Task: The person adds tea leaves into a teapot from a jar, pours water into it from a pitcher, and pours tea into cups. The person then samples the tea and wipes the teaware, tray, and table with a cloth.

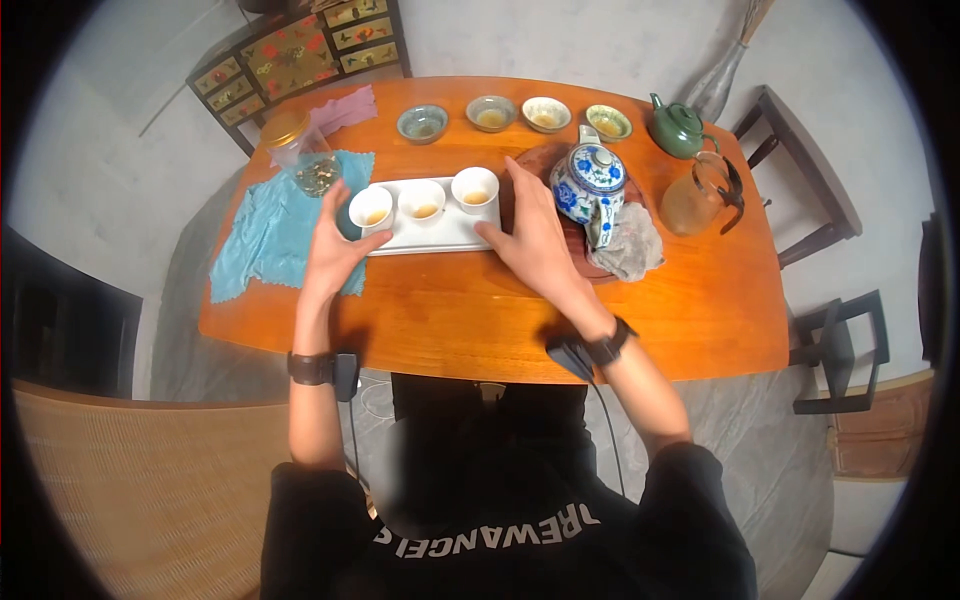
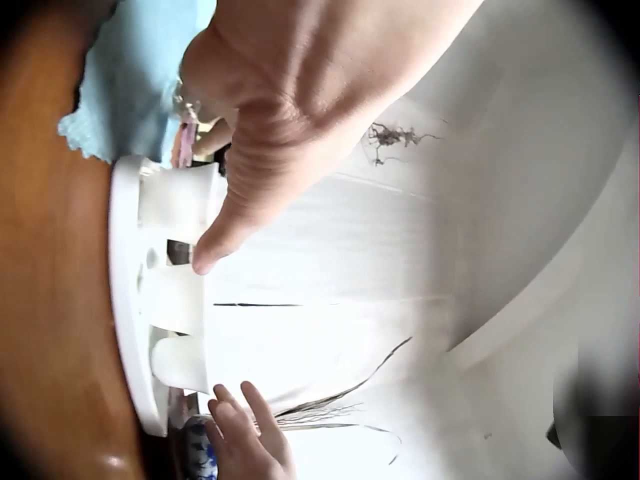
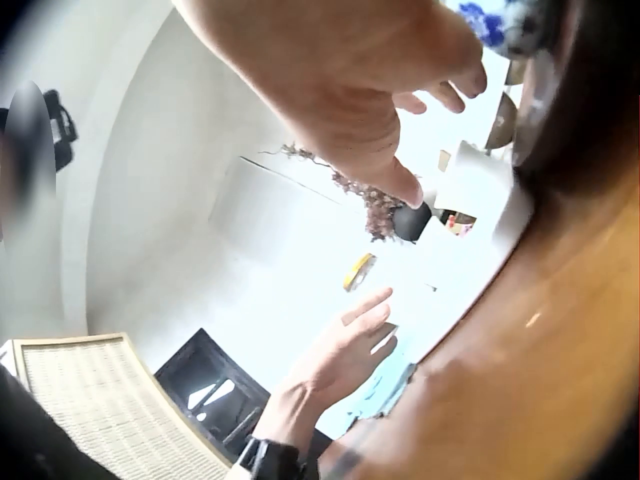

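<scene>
Three white cups, the left (image 1: 371, 209), middle (image 1: 422, 203) and right (image 1: 475, 190), stand in a row on a white rectangular tray (image 1: 440, 238); each holds some yellowish liquid. At the tray's left end is my left hand (image 1: 332, 248), fingers extended and thumb by the left cup. My right hand (image 1: 542, 240) is at the right end, its thumb near the right cup and its fingers spread. In the left wrist view, the left thumb lies over the rims of the cups (image 2: 178, 295). Whether either hand touches a cup or the tray is unclear.
A blue-and-white teapot (image 1: 590, 182) and grey cloth (image 1: 628, 243) sit right of my right hand. Several bowls (image 1: 422, 123) line the back. A green teapot (image 1: 677, 128) and glass pitcher (image 1: 690, 203) stand right; a jar (image 1: 315, 172) and blue cloth (image 1: 262, 235) are left.
</scene>
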A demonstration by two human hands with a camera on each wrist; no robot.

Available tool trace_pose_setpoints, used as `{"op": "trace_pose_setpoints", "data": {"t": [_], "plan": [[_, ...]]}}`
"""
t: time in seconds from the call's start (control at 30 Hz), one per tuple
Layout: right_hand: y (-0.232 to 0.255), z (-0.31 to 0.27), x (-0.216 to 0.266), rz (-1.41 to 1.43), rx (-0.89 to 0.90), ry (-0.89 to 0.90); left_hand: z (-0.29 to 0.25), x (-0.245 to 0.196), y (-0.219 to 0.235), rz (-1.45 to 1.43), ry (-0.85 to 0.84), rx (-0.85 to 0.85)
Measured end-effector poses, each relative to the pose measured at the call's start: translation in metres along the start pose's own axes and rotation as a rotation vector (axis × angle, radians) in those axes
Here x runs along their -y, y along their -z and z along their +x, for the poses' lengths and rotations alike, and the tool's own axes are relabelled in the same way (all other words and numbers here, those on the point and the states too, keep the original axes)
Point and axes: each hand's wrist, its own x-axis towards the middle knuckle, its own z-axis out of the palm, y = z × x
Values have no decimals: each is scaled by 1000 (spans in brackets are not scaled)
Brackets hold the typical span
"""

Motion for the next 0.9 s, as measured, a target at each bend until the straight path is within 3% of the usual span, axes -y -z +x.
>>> {"op": "trace_pose_setpoints", "data": {"t": [0.07, 0.13, 0.2, 0.27, 0.4, 0.47, 0.67, 0.7, 0.77, 0.9], "plan": [[-22, 9, -17, -49, -23, 15, 1, 11, -7, 45, -70, -18], [-29, 18, -22, -26, 117, -104, 5, 13, -13, -196, 32, 18], [-32, 20, -24, -24, 134, -119, 6, 9, -15, -169, 15, -26], [-31, 20, -22, 52, 135, -213, 7, -2, -15, -3, -106, -87], [-28, 20, -13, 110, 65, -218, 15, -27, -11, 256, -237, -96], [-28, 24, -8, 62, -9, -108, 23, -36, -11, 468, -469, -70], [-28, 35, -1, -28, -41, -13, 34, -54, -10, 813, -757, 97], [-29, 35, 0, -28, -39, -12, 36, -54, -11, 813, -755, 96], [-29, 37, 1, -65, -30, 24, 37, -54, -12, 897, -917, 127], [-32, 41, 6, -85, 30, 58, 35, -63, -10, 895, -1007, 137]]}}
